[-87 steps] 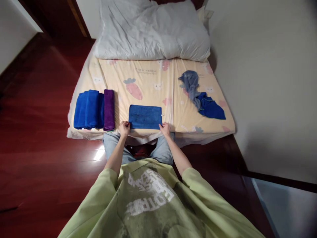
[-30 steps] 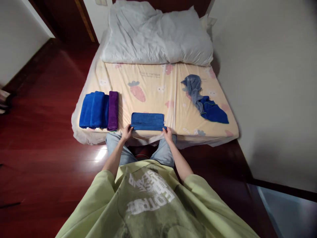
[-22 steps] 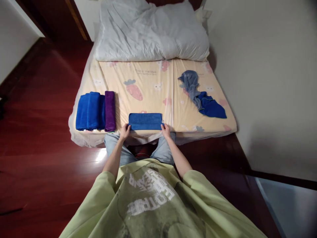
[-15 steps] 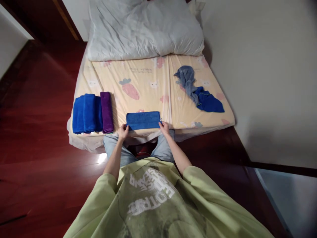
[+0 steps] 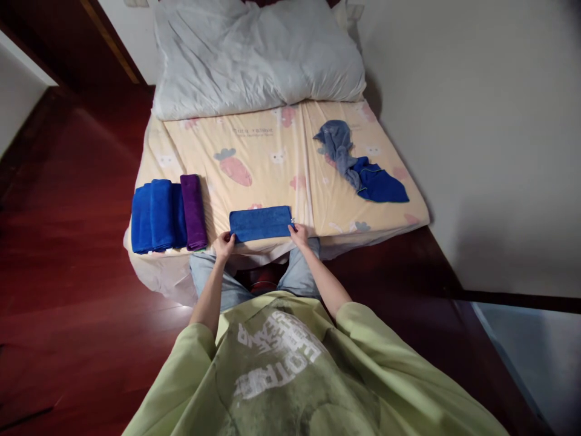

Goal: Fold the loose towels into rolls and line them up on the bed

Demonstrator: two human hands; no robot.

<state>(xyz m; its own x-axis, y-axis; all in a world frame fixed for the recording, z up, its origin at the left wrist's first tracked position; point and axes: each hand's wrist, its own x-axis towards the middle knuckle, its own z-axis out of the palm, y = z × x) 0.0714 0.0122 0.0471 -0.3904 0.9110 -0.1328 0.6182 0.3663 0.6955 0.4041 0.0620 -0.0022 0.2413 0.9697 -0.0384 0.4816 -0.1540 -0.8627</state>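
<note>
A blue towel (image 5: 261, 223), folded into a long rectangle, lies flat at the near edge of the bed. My left hand (image 5: 224, 244) pinches its near left corner between thumb and fingers. At the near right corner, my right hand (image 5: 298, 235) grips the towel the same way, with a small white tag just beyond the fingers. Left of my hands, several folded blue towels (image 5: 160, 215) lie side by side, overlapping, with a folded purple towel (image 5: 193, 212) against their right side.
On the bed's right half lie a crumpled grey towel (image 5: 336, 142) and a crumpled blue towel (image 5: 384, 183), touching each other. A large white quilt or pillow (image 5: 258, 57) covers the far end of the patterned bed sheet (image 5: 267, 175). A wall (image 5: 476, 139) rises at the right.
The view has shifted and turned slightly. Both hands keep their hold on the towel's near corners, and the towel lies in about the same place on the bed.
</note>
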